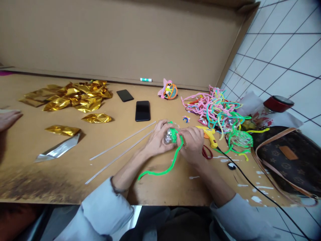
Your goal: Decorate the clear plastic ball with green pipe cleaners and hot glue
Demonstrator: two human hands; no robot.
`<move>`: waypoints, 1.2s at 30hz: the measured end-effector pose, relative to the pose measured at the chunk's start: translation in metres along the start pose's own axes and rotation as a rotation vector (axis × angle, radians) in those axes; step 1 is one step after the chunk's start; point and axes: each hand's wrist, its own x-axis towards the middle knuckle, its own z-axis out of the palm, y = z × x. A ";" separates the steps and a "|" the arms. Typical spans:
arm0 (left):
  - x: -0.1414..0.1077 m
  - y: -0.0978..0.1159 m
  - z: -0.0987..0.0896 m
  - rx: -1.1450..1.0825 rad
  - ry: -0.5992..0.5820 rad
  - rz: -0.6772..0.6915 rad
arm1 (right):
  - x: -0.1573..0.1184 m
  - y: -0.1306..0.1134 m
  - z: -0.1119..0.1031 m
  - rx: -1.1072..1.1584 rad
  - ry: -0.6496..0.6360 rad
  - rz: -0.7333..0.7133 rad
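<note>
Between my hands is a small clear plastic ball (167,136), partly covered with green fuzzy pipe cleaner. My left hand (157,138) is wrapped round the ball's left side. On its right, my right hand (192,142) pinches the green pipe cleaner (173,164) against the ball, and a long loose tail of it curves down to the left over the table. My fingers hide part of the ball. Just beyond my right hand lies a yellow hot glue gun (212,136), with red-handled scissors (207,152) partly hidden beside my wrist.
Two thin clear sticks (120,157), two black phones (142,111) and folded gold foil pieces (85,97) lie leftward. A decorated ball (169,90) stands behind. Rightward are tangled pipe cleaners (213,105), a brown bag (288,157) and the glue gun's cord (247,179). Another person's hand (10,119) shows far left.
</note>
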 end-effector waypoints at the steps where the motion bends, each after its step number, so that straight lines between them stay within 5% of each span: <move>1: 0.000 0.000 0.000 0.004 0.000 0.007 | 0.000 0.000 0.000 0.011 0.003 0.010; 36: 0.001 0.011 -0.007 0.144 -0.051 0.068 | -0.008 -0.001 0.012 0.077 0.066 0.194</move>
